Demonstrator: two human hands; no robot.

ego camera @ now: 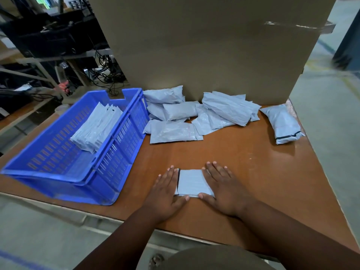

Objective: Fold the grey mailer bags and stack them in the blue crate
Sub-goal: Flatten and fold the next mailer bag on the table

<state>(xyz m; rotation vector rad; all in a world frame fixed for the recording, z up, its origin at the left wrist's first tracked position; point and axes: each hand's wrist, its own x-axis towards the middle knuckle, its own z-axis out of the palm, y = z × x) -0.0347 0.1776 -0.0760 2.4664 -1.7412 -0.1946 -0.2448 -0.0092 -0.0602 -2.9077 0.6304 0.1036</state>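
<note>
A folded grey mailer bag [191,182] lies flat near the blue crate [109,168], which holds stacked bags [95,127].

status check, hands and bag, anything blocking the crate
Left hand and right hand flat, pressing folded bag on table. Blue crate holds a stack. Path clear.

Plastic bags, plastic crate, laminate tabletop, cardboard wall

The folded mailer bag [191,182] near the front edge is smooth grey plastic film with a soft sheen; the pile of mailer bags [194,114] farther back is the same film, crinkled and faintly glossy. The blue crate [120,121] on the left is hard moulded plastic with slotted walls, slightly shiny. The table [243,162] has a smooth brown laminate top. The cardboard box [204,45] at the far side is matt brown.
</note>
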